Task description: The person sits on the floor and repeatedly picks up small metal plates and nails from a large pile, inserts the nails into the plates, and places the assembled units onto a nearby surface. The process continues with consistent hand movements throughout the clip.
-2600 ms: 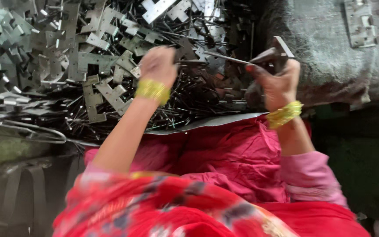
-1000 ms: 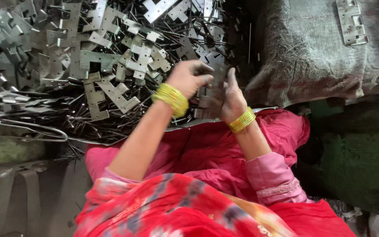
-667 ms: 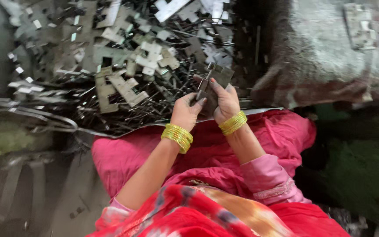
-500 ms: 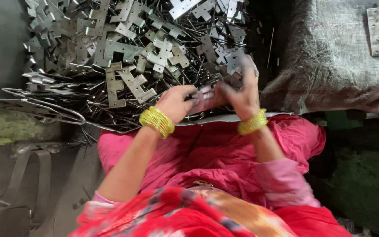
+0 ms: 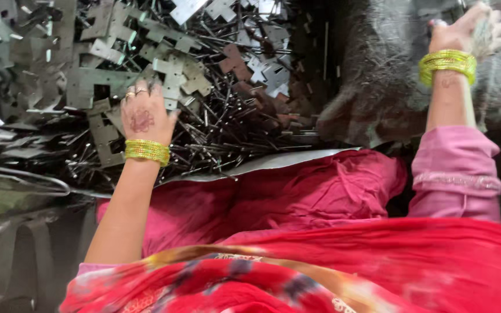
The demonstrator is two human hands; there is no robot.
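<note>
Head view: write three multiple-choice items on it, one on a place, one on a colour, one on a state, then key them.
1. Where is the left hand?
A. on the pile of flat metal plates
B. on the grey sack
C. in the lap

2. What colour are the bangles on both wrists?
A. blue
B. yellow-green
C. white

3. How is the right hand?
A. resting on the red cloth
B. among the thin metal rods
C. raised over the grey sack

Answers:
1 A, its fingers lie on the cut plates.
2 B, both wrists show yellow-green stacks.
3 C, it is up at the top right, above the sack; its grip is too blurred to read.
</note>
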